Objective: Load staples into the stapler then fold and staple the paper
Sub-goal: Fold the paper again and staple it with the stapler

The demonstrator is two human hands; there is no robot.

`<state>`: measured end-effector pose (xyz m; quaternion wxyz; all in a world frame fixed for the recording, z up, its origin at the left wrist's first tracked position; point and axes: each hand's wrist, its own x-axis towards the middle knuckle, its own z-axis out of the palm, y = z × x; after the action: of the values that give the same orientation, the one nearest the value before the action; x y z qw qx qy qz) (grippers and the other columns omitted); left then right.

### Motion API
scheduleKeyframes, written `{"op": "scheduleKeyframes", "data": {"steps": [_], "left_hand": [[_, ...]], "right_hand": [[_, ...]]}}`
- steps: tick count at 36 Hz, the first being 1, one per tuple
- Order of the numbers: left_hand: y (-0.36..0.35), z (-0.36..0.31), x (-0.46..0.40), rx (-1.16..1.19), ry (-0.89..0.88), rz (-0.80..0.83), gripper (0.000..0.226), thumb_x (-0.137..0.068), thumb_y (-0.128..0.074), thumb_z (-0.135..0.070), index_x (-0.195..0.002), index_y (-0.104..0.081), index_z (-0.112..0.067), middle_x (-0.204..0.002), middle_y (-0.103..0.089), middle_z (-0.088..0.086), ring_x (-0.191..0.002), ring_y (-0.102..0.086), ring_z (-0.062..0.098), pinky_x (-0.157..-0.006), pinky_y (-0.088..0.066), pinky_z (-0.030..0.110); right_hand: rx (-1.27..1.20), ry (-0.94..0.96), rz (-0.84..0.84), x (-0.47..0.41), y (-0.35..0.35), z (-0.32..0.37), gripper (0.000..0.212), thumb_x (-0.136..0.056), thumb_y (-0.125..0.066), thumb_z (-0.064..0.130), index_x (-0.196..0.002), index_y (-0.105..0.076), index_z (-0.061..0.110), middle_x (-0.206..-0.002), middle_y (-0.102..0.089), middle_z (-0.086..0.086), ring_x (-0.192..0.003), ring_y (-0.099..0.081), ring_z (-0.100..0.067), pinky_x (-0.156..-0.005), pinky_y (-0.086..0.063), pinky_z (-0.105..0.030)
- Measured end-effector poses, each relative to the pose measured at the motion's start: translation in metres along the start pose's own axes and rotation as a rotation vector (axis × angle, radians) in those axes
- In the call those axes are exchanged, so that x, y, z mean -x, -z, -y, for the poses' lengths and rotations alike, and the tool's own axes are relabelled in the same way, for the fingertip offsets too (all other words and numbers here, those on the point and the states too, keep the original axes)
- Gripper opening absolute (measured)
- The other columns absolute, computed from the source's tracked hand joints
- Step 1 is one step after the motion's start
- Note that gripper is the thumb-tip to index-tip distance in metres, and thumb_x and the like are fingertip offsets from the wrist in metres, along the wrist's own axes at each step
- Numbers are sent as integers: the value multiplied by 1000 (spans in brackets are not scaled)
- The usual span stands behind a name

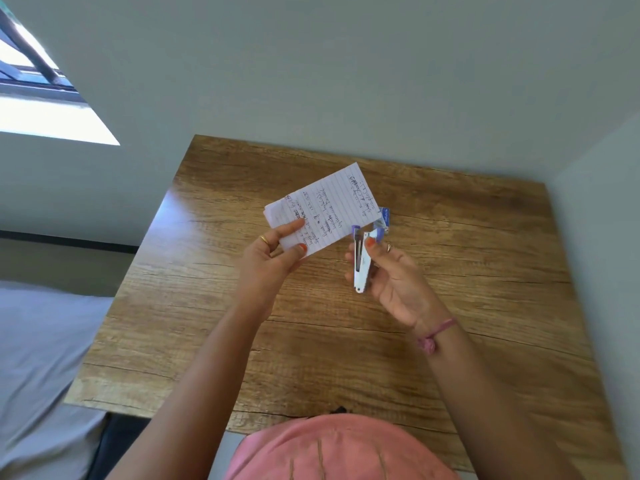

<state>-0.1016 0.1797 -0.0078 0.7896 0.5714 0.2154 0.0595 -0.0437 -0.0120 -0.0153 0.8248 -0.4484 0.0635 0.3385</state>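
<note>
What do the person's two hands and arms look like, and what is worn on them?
Both forearms are bare, with no sleeves in view. The left hand has a gold ring on one finger and orange-red nail polish. The right hand has the same polish, a ring that shows only in part, and a pink cord bracelet, knotted, at the wrist.

The lined paper (320,209) carries handwriting in blue and red ink, too small and tilted to read. A small blue box (385,216) beside it bears white lettering, also illegible.
</note>
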Motion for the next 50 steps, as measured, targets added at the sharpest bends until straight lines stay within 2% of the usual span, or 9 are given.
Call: {"op": "scheduleKeyframes", "data": {"steps": [3, 8, 15, 18, 21, 25, 30, 39, 50], "left_hand": [[1, -2, 1, -2, -12, -17, 35, -84, -67, 4, -109, -72, -21, -103, -73, -17, -97, -69, 7, -76, -56, 24], [4, -6, 1, 30, -18, -30, 34, -84, -67, 2, -108, -73, -21, -105, -73, -14, -100, -69, 10, -75, -56, 23], [1, -5, 3, -54, -19, -24, 34, -83, -68, 1, -103, -73, -27, -107, -73, -9, -98, -69, 10, -79, -58, 27], [-1, -4, 4, -106, -24, -39, 35, -83, -69, 0, -103, -73, -28, -116, -69, -3, -97, -70, 12, -77, -57, 25], [-2, -4, 4, -171, -36, -49, 36, -83, -70, -2, -102, -74, -32, -112, -70, -9, -93, -70, 13, -76, -57, 25], [-3, -5, 4, -239, -46, -40, 38, -83, -70, -2, -105, -73, -33, -106, -71, -15, -88, -71, 11, -76, -58, 26], [-2, -9, 2, -264, -45, -19, 36, -84, -69, -1, -107, -72, -29, -112, -68, -12, -88, -71, 8, -76, -59, 26], [-1, -16, 2, -297, -26, 46, 35, -83, -70, -2, -105, -73, -30, -107, -69, -14, -93, -71, 18, -83, -59, 40], [1, -15, 0, -291, -64, 64, 42, -84, -68, 1, -95, -74, -40, -100, -71, -21, -90, -71, 8, -75, -58, 24]], "right_hand": [[79, -1, -68, -1, -2, 1, 29, -75, -72, 20, -100, -67, 7, -91, -75, -4, -90, -71, -18, -66, -60, -35], [186, -28, -97, -2, -2, 3, 39, -79, -68, 27, -110, -63, 4, -92, -76, -1, -88, -72, -17, -68, -60, -31], [65, -43, -31, -1, -3, 2, 26, -97, -52, 16, -117, -62, 4, -111, -71, -14, -93, -69, -20, -74, -57, -34], [53, 9, -50, 1, -6, 2, 27, -93, -56, 16, -118, -62, 9, -106, -73, -9, -90, -70, -16, -72, -59, -30], [79, 49, -106, 2, -9, 3, 29, -89, -59, 21, -116, -63, 13, -98, -74, -5, -85, -69, -12, -68, -58, -27], [75, 48, -156, 3, -11, 6, 29, -93, -56, 27, -116, -64, 12, -99, -73, -4, -91, -66, -16, -75, -55, -31], [28, 47, -144, 3, -11, 9, 32, -92, -57, 28, -118, -64, 10, -101, -73, -7, -90, -66, -17, -70, -57, -30], [13, 8, -121, 2, -7, 9, 32, -77, -71, 26, -104, -70, 10, -95, -71, -8, -78, -64, -16, -66, -57, -30], [3, -18, -96, 1, -6, 9, 34, -77, -71, 24, -106, -66, 8, -91, -73, -8, -73, -66, -15, -63, -57, -26]]}}
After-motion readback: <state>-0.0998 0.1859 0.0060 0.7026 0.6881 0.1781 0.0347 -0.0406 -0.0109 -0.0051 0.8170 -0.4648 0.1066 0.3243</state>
